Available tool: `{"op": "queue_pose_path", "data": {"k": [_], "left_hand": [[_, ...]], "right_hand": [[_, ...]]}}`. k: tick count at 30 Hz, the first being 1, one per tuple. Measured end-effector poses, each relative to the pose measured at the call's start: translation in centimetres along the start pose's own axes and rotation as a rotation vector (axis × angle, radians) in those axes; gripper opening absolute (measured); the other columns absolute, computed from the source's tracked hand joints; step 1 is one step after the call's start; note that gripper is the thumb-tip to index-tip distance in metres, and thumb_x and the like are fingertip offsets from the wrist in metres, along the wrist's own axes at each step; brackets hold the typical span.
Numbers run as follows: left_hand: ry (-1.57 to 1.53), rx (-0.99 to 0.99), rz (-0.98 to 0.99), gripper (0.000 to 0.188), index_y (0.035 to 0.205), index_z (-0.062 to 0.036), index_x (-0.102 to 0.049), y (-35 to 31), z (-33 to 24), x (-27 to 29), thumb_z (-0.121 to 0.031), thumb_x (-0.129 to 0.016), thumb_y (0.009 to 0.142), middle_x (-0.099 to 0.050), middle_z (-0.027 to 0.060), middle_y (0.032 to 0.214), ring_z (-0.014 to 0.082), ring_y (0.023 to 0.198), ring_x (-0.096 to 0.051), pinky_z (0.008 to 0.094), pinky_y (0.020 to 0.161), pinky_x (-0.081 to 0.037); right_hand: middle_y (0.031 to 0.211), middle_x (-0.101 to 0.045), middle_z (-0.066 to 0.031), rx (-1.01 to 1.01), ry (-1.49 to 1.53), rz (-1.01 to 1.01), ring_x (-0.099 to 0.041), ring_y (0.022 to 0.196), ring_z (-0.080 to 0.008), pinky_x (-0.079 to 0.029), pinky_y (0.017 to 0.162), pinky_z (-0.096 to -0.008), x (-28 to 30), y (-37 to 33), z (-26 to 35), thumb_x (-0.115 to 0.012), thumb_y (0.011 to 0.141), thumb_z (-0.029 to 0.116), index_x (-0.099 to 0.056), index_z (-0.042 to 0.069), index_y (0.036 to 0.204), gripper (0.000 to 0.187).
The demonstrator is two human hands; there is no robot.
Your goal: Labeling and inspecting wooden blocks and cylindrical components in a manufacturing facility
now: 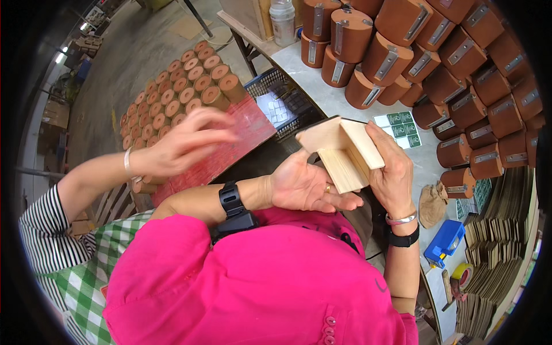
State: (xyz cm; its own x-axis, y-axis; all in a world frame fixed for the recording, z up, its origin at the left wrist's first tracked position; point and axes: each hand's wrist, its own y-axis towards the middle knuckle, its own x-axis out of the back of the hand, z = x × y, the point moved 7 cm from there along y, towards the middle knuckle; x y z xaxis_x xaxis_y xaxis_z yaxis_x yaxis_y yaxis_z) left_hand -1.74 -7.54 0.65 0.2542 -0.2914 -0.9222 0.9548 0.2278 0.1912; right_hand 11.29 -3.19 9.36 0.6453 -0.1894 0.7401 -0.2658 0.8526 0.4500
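Observation:
In front of my chest is a pale wooden piece point(345, 164) made of flat boards joined at angles, like a small open-sided box, with a dark edge along its top. My right hand point(393, 169) grips its right side, thumb and fingers round the board. Palm up just below and to the left lies my left hand point(305, 185), its fingers stretched out and a ring on one of them. The wood overlaps this palm; whether it rests on it I cannot tell. A co-worker's hand point(187, 144), smeared by motion, reaches in from the left.
Brown cylinders with metal strips point(388, 60) are stacked on the grey table point(422, 164) at the right. Near them are green-and-white labels point(399, 129), a blue tape dispenser point(445, 241) and stacked thin boards point(494, 230). More cylinders point(190, 86) stand by a red board point(253, 123).

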Motion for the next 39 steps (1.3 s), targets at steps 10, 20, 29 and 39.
{"op": "queue_pose_path", "data": {"k": [10, 20, 29, 39], "left_hand": [[1.316, -0.446, -0.868, 0.048, 0.127, -0.0053, -0.059, -3.3, -8.7, 0.4, -0.045, -0.046, 0.102, -0.065, 0.0092, 0.115, 0.0286, 0.122, -0.056, 0.0399, 0.098, -0.049], [1.535, -0.343, -0.351, 0.054, 0.136, 0.0003, -0.05, 3.4, -6.5, -5.2, -0.021, -0.061, 0.088, -0.059, 0.0086, 0.126, 0.0221, 0.13, -0.046, 0.0359, 0.104, -0.039], [1.477, -0.339, -0.365, 0.066, 0.148, 0.0027, -0.033, 9.1, -10.2, 0.3, -0.023, -0.056, 0.092, -0.049, 0.016, 0.141, 0.0215, 0.128, -0.05, 0.033, 0.109, -0.037], [1.842, -0.612, -0.406, 0.061, 0.14, 0.004, -0.041, 10.5, -8.2, -0.9, -0.026, -0.062, 0.092, -0.051, 0.0177, 0.132, 0.0227, 0.125, -0.049, 0.0344, 0.107, -0.038]], "right_hand": [[0.105, -0.07, -0.0217, -0.328, 0.241, 0.011, -0.068, 0.096, -0.0357, -0.052, 0.086, -0.0376, -2.2, -2.9, -5.4, -0.059, 0.086, 0.004, -0.066, -0.004, 0.115, 0.031], [0.089, -0.071, -0.0139, -0.478, 0.438, -0.039, -0.064, 0.082, -0.014, -0.052, 0.075, -0.03, -2.7, -5.6, -10.5, -0.061, 0.096, 0.016, -0.065, -0.004, 0.115, 0.027], [0.105, -0.068, -0.0162, -0.578, 0.447, -0.008, -0.064, 0.095, -0.021, -0.05, 0.084, -0.0321, -2.2, -6.7, -14.0, -0.065, 0.093, 0.018, -0.064, -0.003, 0.117, 0.031], [0.093, -0.067, -0.0175, -0.242, -0.036, -0.095, -0.063, 0.089, -0.0356, -0.051, 0.081, -0.0406, 4.5, -2.0, -8.1, -0.07, 0.075, 0.01, -0.067, 0.0, 0.097, 0.025]]}}
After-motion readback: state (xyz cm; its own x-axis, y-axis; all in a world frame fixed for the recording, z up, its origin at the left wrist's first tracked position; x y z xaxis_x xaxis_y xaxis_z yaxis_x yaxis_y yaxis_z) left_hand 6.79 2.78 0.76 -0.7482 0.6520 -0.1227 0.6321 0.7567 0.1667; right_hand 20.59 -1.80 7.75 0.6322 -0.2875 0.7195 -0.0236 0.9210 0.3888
